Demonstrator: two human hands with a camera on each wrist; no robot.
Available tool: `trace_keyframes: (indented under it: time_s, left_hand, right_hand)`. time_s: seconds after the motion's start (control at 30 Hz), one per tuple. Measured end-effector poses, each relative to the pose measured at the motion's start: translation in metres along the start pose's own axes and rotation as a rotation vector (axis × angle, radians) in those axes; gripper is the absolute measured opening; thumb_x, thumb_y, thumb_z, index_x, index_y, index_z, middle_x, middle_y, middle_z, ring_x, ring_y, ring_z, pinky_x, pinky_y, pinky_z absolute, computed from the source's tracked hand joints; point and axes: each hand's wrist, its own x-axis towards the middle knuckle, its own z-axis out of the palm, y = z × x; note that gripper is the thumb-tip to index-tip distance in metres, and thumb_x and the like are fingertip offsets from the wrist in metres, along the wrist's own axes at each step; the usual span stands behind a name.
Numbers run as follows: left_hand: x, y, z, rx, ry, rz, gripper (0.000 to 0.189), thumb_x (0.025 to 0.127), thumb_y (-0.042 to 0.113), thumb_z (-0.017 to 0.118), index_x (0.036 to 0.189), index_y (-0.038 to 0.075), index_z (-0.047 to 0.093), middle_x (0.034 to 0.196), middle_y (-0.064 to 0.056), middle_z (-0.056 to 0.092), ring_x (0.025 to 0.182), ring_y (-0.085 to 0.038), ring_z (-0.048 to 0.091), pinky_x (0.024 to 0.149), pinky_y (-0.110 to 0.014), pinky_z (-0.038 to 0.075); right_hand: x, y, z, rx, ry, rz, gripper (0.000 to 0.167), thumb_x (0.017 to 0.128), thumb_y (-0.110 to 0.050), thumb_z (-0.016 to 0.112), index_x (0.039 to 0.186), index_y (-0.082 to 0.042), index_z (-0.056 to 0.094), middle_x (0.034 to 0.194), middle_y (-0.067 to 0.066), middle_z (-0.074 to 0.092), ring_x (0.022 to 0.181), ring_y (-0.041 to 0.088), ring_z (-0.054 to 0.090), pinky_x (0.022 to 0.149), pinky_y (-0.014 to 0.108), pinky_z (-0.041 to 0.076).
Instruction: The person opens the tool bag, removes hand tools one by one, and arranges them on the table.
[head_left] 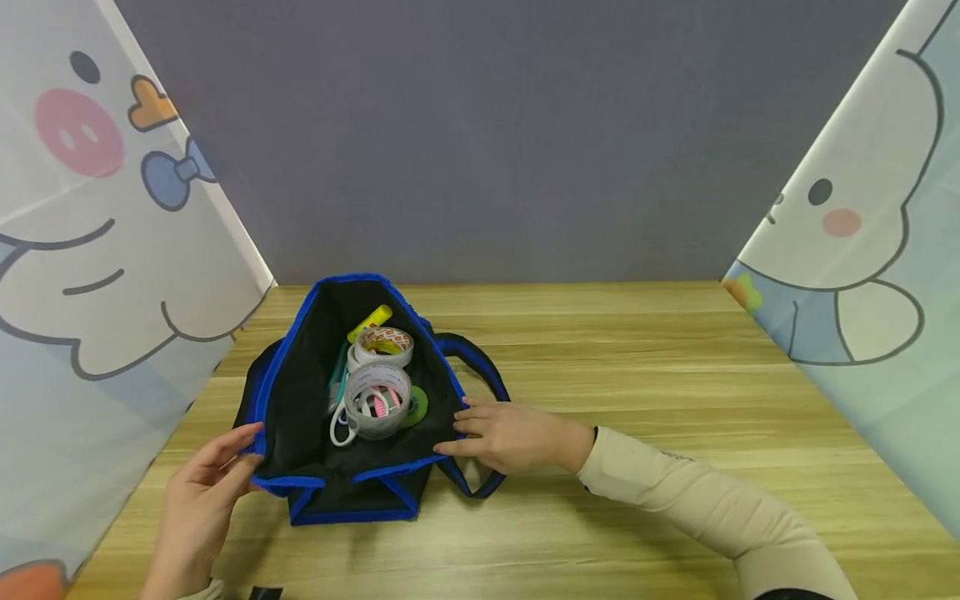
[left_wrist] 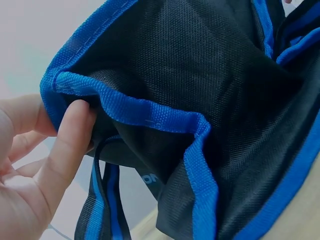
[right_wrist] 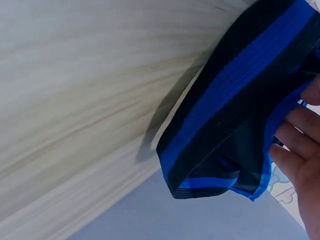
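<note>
A black fabric bag [head_left: 300,392] with blue edging stands wide at the mouth on the table. My left hand [head_left: 202,492] pinches its near left corner; the left wrist view shows the thumb [left_wrist: 77,127] against the blue trim [left_wrist: 150,115]. Across the mouth, my right hand [head_left: 517,433] holds the right rim, fingertips over the edging. Inside lie a white tape roll [head_left: 384,345], a clear tape roll [head_left: 378,425], a green roll [head_left: 417,407], a yellow tube [head_left: 370,322] and white-handled scissors [head_left: 342,433]. Something pink shows through the clear roll.
A black and blue strap handle [head_left: 480,367] loops out on the bag's right side; the right wrist view shows a wide strap [right_wrist: 220,95] up close. Beneath is a wood-grain table [head_left: 637,358]. A grey wall [head_left: 495,142] and cartoon-printed panels [head_left: 847,225] border it.
</note>
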Motion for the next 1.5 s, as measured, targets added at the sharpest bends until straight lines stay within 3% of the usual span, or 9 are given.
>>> trace_keyframes:
  time_s: [0.5,0.8,0.9,1.0,1.1,1.17,1.23,1.37,1.5]
  left_hand:
    - [-0.002,-0.011,-0.001,-0.108,-0.031,0.029,0.048,0.092,-0.023,0.049,0.123,0.008,0.068,0.109,0.005,0.072,0.074,-0.007,0.068,0.057,-0.020,0.057]
    - [0.000,-0.012,0.001,-0.148,-0.065,0.044,0.051,0.091,-0.025,0.047,0.125,0.009,0.066,0.109,0.002,0.072,0.073,-0.007,0.067,0.058,-0.021,0.058]
    - [-0.002,-0.012,0.001,-0.152,-0.056,0.030,0.050,0.092,-0.023,0.049,0.124,0.010,0.068,0.111,0.004,0.072,0.071,-0.006,0.066,0.058,-0.019,0.057]
    - [-0.002,-0.013,0.002,-0.174,-0.061,0.028,0.049,0.093,-0.023,0.048,0.124,0.010,0.068,0.112,0.004,0.071,0.072,-0.005,0.065,0.059,-0.018,0.057]
    - [-0.002,-0.015,0.003,-0.228,-0.080,0.046,0.050,0.092,-0.025,0.046,0.124,0.008,0.068,0.112,0.002,0.072,0.076,-0.006,0.067,0.059,-0.018,0.057]
    - [-0.001,-0.016,0.003,-0.258,-0.092,0.061,0.050,0.092,-0.025,0.045,0.124,0.007,0.067,0.112,0.001,0.072,0.078,-0.007,0.068,0.058,-0.018,0.057]
    - [-0.001,-0.016,0.003,-0.281,-0.097,0.074,0.049,0.092,-0.026,0.044,0.123,0.005,0.067,0.112,0.000,0.072,0.078,-0.007,0.068,0.057,-0.018,0.057]
    - [0.000,-0.016,0.002,-0.303,-0.108,0.083,0.047,0.093,-0.025,0.045,0.125,0.003,0.066,0.111,-0.002,0.072,0.077,-0.008,0.069,0.057,-0.018,0.057]
    - [0.000,-0.017,0.002,-0.326,-0.128,0.071,0.045,0.094,-0.024,0.046,0.127,0.002,0.064,0.113,-0.003,0.072,0.080,-0.010,0.070,0.057,-0.019,0.057]
  right_hand:
    - [0.009,-0.002,0.005,0.303,-0.244,0.055,0.053,0.092,0.001,0.061,0.142,-0.016,0.057,0.135,0.006,0.061,0.128,0.024,0.055,0.114,0.044,0.037]
    - [0.014,0.002,0.003,0.449,-0.241,0.112,0.046,0.094,0.004,0.058,0.136,-0.015,0.063,0.120,0.002,0.070,0.126,0.024,0.056,0.115,0.042,0.035]
    - [0.016,0.002,0.003,0.506,-0.210,0.166,0.043,0.094,0.004,0.056,0.131,-0.013,0.067,0.100,0.000,0.075,0.125,0.024,0.056,0.115,0.041,0.036]
    - [0.019,0.003,-0.003,0.600,-0.201,0.242,0.039,0.094,0.004,0.054,0.126,-0.010,0.070,0.064,-0.005,0.066,0.097,0.011,0.070,0.087,0.017,0.051]
    - [0.023,0.006,-0.015,0.696,-0.209,0.315,0.036,0.094,0.003,0.053,0.124,-0.008,0.071,0.045,-0.011,0.038,0.047,-0.005,0.041,0.049,0.010,0.029]
    - [0.026,0.010,-0.025,0.761,-0.216,0.354,0.034,0.096,0.000,0.053,0.125,-0.007,0.070,0.046,-0.011,0.033,0.040,0.002,0.016,0.044,0.013,0.018]
    - [0.029,0.015,-0.032,0.809,-0.212,0.367,0.032,0.098,-0.002,0.053,0.126,-0.006,0.069,0.050,-0.009,0.044,0.040,0.000,0.018,0.045,0.013,0.022]
    - [0.037,0.026,-0.043,0.866,-0.214,0.365,0.031,0.101,-0.008,0.056,0.129,-0.003,0.066,0.084,0.000,0.073,0.051,-0.003,0.044,0.056,0.014,0.040]
    - [0.048,0.037,-0.048,0.884,-0.211,0.396,0.031,0.100,-0.013,0.060,0.129,-0.002,0.065,0.103,0.005,0.074,0.082,0.000,0.065,0.077,0.016,0.052]
